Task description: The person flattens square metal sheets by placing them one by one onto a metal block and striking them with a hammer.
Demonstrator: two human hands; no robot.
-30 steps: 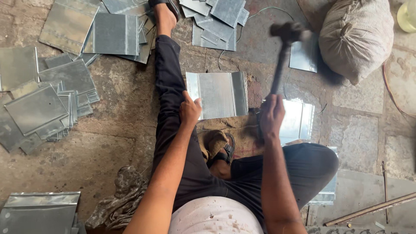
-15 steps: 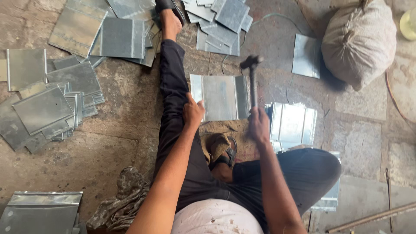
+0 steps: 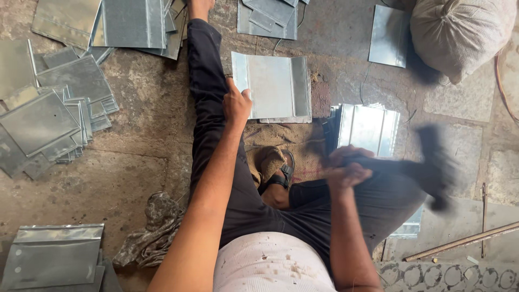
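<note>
Two hands at work, person seated on stone floor [image 3: 146,162]. Big stuffed sack [image 3: 459,32] top right. Piles of grey metal sheets [image 3: 48,124] spread at left, more along top edge. One folded metal sheet [image 3: 273,86] lies on floor beside outstretched leg, ahead of person; left hand [image 3: 236,104] presses its near left edge, fingers laid flat on it, not closed round it. Stack of ribbed sheets [image 3: 367,127] just right. Right hand [image 3: 346,166] clenched round hammer [image 3: 432,165] handle, head motion-blurred, out to right, well apart from folded sheet.
</note>
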